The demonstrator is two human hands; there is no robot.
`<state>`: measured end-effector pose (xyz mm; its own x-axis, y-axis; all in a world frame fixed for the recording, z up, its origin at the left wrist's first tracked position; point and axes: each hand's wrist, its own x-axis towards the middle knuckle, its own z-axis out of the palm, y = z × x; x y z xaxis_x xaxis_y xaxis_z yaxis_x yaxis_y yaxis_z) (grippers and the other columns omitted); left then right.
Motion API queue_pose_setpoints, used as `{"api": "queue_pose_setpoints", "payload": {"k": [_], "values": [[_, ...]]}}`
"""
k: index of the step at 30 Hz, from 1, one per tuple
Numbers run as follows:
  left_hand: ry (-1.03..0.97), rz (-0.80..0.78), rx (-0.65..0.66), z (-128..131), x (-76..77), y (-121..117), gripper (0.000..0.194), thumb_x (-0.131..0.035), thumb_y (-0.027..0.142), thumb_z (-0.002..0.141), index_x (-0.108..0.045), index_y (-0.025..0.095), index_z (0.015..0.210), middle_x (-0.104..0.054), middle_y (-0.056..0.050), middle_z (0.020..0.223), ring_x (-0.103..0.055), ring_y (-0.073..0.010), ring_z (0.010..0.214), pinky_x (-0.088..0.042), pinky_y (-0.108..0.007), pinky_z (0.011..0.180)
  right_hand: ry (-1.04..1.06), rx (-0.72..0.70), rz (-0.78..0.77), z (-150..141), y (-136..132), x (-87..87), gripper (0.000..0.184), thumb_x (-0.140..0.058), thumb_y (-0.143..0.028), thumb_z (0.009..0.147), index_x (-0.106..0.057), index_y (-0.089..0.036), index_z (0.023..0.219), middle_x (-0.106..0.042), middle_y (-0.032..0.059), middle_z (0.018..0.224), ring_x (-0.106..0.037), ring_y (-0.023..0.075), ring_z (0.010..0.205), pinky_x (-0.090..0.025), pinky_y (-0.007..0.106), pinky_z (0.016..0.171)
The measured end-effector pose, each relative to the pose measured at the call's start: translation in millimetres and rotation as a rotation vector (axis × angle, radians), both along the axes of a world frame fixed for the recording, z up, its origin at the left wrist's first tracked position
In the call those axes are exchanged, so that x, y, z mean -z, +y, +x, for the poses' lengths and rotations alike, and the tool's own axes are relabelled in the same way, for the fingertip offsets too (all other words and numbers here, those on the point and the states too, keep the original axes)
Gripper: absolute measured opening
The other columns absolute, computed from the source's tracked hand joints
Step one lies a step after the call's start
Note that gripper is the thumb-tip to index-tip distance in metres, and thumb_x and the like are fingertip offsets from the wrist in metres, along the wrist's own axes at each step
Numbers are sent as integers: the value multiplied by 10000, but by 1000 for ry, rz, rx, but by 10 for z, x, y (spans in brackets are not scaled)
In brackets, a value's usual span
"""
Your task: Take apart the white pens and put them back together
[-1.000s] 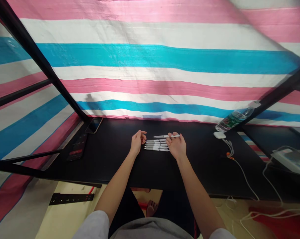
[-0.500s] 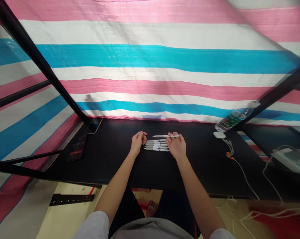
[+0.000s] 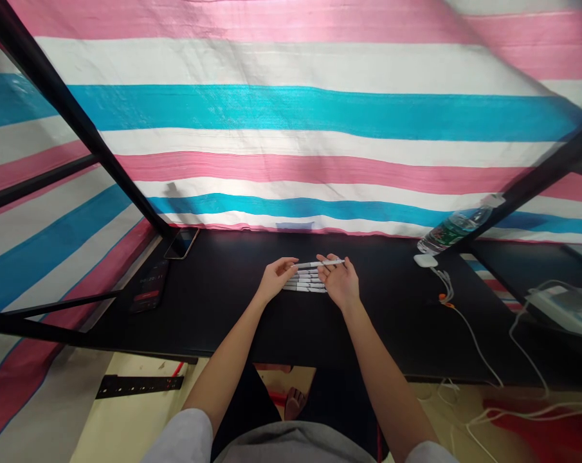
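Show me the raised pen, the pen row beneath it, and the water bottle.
raised pen [image 3: 318,263], head view, on its white barrel
pen row [image 3: 306,283], head view, on the middle pens
water bottle [image 3: 455,228], head view, on its green label

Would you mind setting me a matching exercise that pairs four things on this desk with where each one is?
Things:
1. White pen
2. Row of white pens
3. Smartphone
4. Plastic water bottle

Places:
A. Tilted at the back right of the black table
B. Lying on the table, between the hands
C. Held between the left hand and right hand
D. At the table's back left

Right pairs: 1-C, 2-B, 3-D, 4-A
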<state>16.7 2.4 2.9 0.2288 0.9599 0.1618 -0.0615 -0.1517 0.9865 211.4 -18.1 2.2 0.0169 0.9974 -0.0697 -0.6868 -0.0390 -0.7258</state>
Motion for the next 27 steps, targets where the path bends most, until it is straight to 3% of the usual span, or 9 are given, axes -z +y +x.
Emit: {"api": "queue_pose_setpoints", "payload": {"k": [3, 6, 8, 14, 21, 27], "values": [[90, 57, -24, -3, 16, 3, 282, -700, 398, 764, -712, 159, 913, -674, -40, 799, -593, -142, 704, -460, -253, 647, -26, 11, -10, -8, 30, 41, 346, -591, -555, 801, -616, -221, 885, -709, 84, 1022, -623, 175, 693, -435, 261, 495], [125, 78, -153, -25, 59, 44, 253, -672, 394, 783, -689, 161, 880, -664, -28, 772, -587, -135, 678, -457, -249, 632, -132, 205, 23, -13, 79, 126, 281, -702, -471, 736, -640, -219, 845, -711, 39, 892, -619, 146, 672, -425, 228, 494], [134, 97, -206, -43, 94, 74, 236, -675, 387, 777, -667, 167, 861, -655, -19, 764, -585, -131, 671, -456, -244, 627, -294, 276, 53, -15, 103, 191, 261, -709, -433, 731, -670, -205, 854, -709, 44, 912, -632, 151, 718, -455, 236, 536], [260, 130, -274, -81, 169, 111, 211, -654, 366, 791, -669, 174, 875, -659, -17, 743, -582, -132, 662, -456, -247, 639, -828, 354, 161, -29, 92, 306, 380, -566, -373, 824, -662, -184, 1140, -646, 98, 1187, -627, 206, 994, -519, 359, 868], [514, 237, -287, -113, 151, 90, 99, -603, 255, 838, -673, 200, 881, -708, -29, 839, -637, -167, 781, -476, -295, 762, -1307, 307, 290, -67, 87, 409, 453, -448, -316, 889, -559, -166, 1302, -471, 147, 1408, -452, 257, 1312, -430, 433, 1050], [723, 326, -288, -135, 189, 119, 82, -614, 194, 825, -690, 194, 795, -699, -43, 838, -597, -206, 853, -465, -351, 816, -1621, 227, 251, -113, 97, 493, 467, -394, -374, 937, -537, -169, 1330, -458, 142, 1451, -404, 282, 1363, -167, 584, 1161]]}}
